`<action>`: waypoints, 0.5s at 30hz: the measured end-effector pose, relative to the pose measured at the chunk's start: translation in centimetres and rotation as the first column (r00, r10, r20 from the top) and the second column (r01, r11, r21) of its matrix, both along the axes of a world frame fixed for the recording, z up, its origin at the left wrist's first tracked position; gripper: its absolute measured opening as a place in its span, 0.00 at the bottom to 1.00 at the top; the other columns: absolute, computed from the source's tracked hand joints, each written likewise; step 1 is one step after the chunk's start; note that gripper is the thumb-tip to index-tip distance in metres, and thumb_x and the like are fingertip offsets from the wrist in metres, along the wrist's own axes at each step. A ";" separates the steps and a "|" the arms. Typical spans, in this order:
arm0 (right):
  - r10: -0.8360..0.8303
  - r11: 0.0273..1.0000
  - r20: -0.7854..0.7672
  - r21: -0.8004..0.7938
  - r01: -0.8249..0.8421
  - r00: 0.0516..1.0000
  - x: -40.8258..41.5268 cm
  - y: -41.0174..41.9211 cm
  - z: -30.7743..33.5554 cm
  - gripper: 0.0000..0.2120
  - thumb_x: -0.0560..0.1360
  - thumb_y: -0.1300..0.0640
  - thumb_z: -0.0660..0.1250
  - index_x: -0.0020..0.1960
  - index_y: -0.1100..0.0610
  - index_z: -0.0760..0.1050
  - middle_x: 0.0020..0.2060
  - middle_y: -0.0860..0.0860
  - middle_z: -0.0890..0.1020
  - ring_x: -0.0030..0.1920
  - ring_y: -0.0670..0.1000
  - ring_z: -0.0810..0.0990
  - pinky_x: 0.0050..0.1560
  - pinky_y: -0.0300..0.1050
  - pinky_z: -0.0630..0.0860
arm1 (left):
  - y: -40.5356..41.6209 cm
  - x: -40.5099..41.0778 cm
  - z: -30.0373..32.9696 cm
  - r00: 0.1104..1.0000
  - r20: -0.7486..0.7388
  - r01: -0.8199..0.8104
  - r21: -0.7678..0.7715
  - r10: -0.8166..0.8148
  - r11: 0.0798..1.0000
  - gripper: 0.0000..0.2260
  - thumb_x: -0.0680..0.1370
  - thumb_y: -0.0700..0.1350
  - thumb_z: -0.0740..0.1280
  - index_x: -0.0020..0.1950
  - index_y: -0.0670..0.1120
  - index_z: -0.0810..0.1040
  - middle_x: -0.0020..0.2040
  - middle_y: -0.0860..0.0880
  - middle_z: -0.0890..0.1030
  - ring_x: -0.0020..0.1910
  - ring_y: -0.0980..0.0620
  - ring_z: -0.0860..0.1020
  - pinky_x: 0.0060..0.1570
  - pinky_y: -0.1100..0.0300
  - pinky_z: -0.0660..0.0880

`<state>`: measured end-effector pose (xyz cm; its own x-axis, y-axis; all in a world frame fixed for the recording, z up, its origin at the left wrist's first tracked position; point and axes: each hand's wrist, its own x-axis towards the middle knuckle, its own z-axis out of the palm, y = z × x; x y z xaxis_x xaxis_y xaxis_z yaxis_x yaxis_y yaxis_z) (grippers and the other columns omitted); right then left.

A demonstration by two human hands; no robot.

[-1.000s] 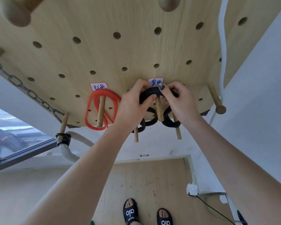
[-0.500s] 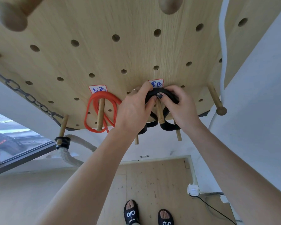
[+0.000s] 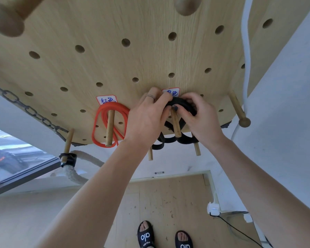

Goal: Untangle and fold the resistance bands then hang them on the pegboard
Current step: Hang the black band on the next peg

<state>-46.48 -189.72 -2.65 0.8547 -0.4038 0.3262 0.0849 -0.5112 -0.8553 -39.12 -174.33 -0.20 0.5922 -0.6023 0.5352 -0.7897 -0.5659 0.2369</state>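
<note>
From the head camera, which looks steeply down along a pale wooden pegboard [image 3: 150, 56] drilled with round holes, both hands meet at one short wooden dowel peg [image 3: 175, 125] below a small white label with blue handwriting [image 3: 173, 91]. The coiled black resistance band [image 3: 183, 105] sits looped over that peg, its top arc against the board and its lower loops hanging beneath the board's bottom edge.

The left hand [image 3: 147, 120] grips the band's left side, with its fingers [image 3: 166, 100] curled over the top of the coil; a ring shows on one finger that lies straighter against the board. The right hand [image 3: 200, 119] holds the right side, its thumb pressing the front of the coil near the peg and the other fingers bent around behind. Holding from both sides seems meant to keep the folded coil together while it is seated far back on the peg, so the loops will not slip off the tip.

Just to the left, the folded orange resistance band [image 3: 113, 120] already hangs on its own peg [image 3: 109, 129] under a matching label [image 3: 106, 99], which suggests each colour has a marked place. Judging by this, the black band is nearly hung and only needs releasing.

A dark metal chain [image 3: 25, 108] runs along the board's left edge, and a thick pale rope [image 3: 70, 171] hangs from a lower peg.
</note>
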 end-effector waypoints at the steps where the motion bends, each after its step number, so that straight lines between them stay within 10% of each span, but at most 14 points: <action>1: 0.003 1.000 -0.005 -0.016 -0.003 1.000 0.0 -0.1 0.0 0.07 0.80 0.54 0.70 0.57 0.54 0.77 0.46 0.43 0.84 0.48 0.45 0.83 0.50 0.45 0.80 | -0.1 0.1 0.0 1.000 0.003 0.001 0.004 -0.001 1.000 0.07 0.82 0.45 0.66 0.58 0.45 0.78 0.50 0.46 0.76 0.45 0.44 0.76 0.29 0.51 0.74; 15: -0.216 0.913 0.194 -0.307 0.268 0.957 0.1 0.8 -1.8 0.10 0.81 0.57 0.66 0.60 0.61 0.78 0.54 0.56 0.76 0.50 0.53 0.77 0.49 0.45 0.77 | -0.8 1.1 -0.4 0.986 0.160 -0.039 -0.035 0.044 0.999 0.06 0.80 0.45 0.66 0.51 0.47 0.83 0.45 0.49 0.79 0.41 0.45 0.79 0.45 0.51 0.70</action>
<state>-46.37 -188.95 -4.45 0.6733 -0.4408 0.5936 0.0389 -0.7806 -0.6238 -38.06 -175.14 -0.58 0.5209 -0.5602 0.6441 -0.7950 -0.5932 0.1270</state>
